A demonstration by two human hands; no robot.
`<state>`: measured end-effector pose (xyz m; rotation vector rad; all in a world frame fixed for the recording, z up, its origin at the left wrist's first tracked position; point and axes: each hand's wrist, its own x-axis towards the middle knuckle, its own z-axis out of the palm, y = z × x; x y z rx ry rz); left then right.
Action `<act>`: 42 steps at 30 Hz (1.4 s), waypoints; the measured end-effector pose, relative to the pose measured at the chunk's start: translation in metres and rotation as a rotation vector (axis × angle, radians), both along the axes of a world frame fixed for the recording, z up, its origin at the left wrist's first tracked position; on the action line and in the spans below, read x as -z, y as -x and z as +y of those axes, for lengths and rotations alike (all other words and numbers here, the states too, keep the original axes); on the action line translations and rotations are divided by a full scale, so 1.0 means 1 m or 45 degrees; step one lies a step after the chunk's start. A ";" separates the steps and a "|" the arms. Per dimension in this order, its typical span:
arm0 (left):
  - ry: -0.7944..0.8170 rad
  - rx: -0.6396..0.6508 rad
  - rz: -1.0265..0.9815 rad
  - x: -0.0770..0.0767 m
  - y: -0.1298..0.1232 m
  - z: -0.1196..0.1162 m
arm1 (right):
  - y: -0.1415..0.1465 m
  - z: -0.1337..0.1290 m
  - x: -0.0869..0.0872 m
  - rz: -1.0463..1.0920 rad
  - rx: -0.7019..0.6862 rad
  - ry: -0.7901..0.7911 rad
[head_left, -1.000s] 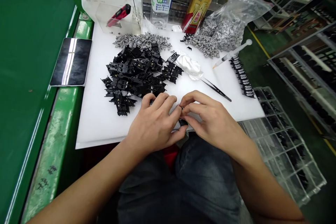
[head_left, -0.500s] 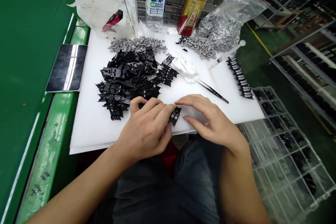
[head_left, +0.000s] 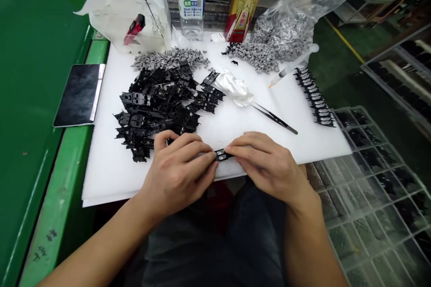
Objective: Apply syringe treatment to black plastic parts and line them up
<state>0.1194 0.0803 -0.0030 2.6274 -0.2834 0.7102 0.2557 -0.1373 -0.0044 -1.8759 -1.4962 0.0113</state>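
Presently, on the white board [head_left: 111, 179], a heap of black parts [head_left: 161, 103] is laid out near the left hand [head_left: 178, 172] and farther from the right hand [head_left: 269, 166]; by the board's front edge, a small black piece [head_left: 221, 155] is pinched between the fingertips of both. Two-handed adjustment is judged to be in hand; next, a light, steady grip is called for.

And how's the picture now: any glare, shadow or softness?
Head view throughout: the white board is bright, the legs below it in shadow; a pale reflection lines one side of the tablet; the background rack is dim and soft; the black part between left hand and right hand is too small for detail.
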 end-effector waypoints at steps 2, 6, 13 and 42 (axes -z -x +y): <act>-0.017 -0.007 -0.009 0.000 0.000 -0.001 | 0.001 0.000 0.001 -0.060 -0.026 0.015; -0.063 -0.010 -0.005 -0.001 0.001 -0.002 | 0.002 0.000 0.001 -0.100 -0.031 0.074; -0.154 0.025 -0.031 0.001 0.000 -0.002 | 0.006 0.002 -0.002 -0.141 -0.018 0.106; -0.044 0.081 -0.024 0.003 0.002 0.002 | 0.012 0.001 0.001 0.031 0.221 0.013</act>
